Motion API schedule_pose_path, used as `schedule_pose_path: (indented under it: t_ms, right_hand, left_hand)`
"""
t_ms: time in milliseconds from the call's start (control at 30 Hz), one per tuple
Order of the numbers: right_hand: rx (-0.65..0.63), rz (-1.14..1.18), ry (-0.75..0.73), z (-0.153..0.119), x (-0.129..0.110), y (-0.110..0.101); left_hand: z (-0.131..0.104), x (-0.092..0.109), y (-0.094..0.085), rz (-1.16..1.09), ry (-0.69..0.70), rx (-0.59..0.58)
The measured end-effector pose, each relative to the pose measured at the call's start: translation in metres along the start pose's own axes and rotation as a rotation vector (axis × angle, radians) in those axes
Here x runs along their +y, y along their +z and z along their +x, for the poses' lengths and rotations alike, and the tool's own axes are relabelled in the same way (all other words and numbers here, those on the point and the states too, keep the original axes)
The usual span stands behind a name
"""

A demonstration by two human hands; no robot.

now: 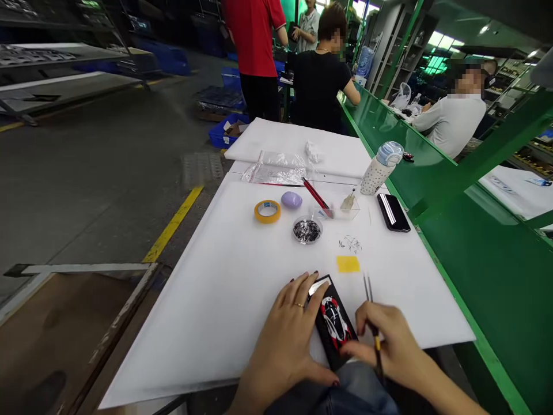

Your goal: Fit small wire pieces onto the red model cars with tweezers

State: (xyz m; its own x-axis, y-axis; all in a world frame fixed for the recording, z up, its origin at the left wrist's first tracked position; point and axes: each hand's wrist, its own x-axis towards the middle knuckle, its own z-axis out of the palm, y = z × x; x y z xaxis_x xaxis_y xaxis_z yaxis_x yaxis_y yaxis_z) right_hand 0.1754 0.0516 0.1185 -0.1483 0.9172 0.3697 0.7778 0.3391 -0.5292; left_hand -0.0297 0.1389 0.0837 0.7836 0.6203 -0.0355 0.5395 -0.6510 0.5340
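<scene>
A toy model car (334,321) in white, red and black sits on a black rectangular base (323,340) at the table's near edge. My left hand (287,331) spans the base along its left side, fingers over its far end and thumb by its near end. Tweezers (377,344) with a yellow band are gripped in my right hand (389,340), their two tips pointing away from me. My right thumb reaches to the base's lower right edge. Beyond lie a yellow sticky-note pad (348,264) and a scatter of tiny dark slivers (351,244).
On the white table (194,323) are a round dish of dark bits (307,230), orange tape (266,212), a purple egg-shaped thing (291,200), a red pen-like tool (317,197), a small bottle (348,200), a phone (393,212) and a tumbler (381,168). People are beyond.
</scene>
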Motion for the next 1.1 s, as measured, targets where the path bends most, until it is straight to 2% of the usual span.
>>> schedule_pose_path:
  t_ms: [133,233,400,533,733,833,900,967,1033,1067,1100]
  right_hand:
    - [0.139,0.045,0.086,0.044,0.04,-0.049]
    - [0.199,0.1,0.136,0.091,0.073,-0.065]
    - [0.325,-0.01,0.243,0.157,0.113,-0.057]
    - [0.321,-0.119,0.262,0.183,0.131,-0.042]
    - [0.352,-0.217,0.269,0.195,0.135,-0.031]
    - [0.375,-0.224,0.274,0.198,0.123,-0.043]
    - [0.416,-0.219,0.227,0.193,0.11,-0.057]
    - [0.528,-0.203,0.103,0.178,0.093,-0.069]
    - [0.715,-0.096,-0.006,0.152,0.073,-0.071]
    - [0.811,0.032,-0.012,0.134,0.062,-0.067]
    - [0.85,0.205,0.051,0.115,0.051,-0.059]
  left_hand:
    - [0.002,0.004,-0.002,0.014,-0.063,-0.042]
    - [0.0,0.003,0.002,0.066,-0.077,-0.043]
    - [-0.007,-0.009,0.016,0.15,0.07,0.104]
    - [-0.01,-0.013,0.02,0.21,0.153,0.254]
    - [-0.008,-0.007,0.015,0.252,0.181,0.3]
    - [-0.007,-0.006,0.011,0.259,0.18,0.274]
    - [-0.007,-0.005,0.008,0.257,0.174,0.246]
    - [-0.008,-0.003,0.005,0.244,0.165,0.201]
    - [-0.008,-0.002,0.002,0.215,0.151,0.152]
    - [-0.007,-0.002,0.001,0.197,0.137,0.129]
    - [-0.007,-0.002,0.0,0.179,0.126,0.111]
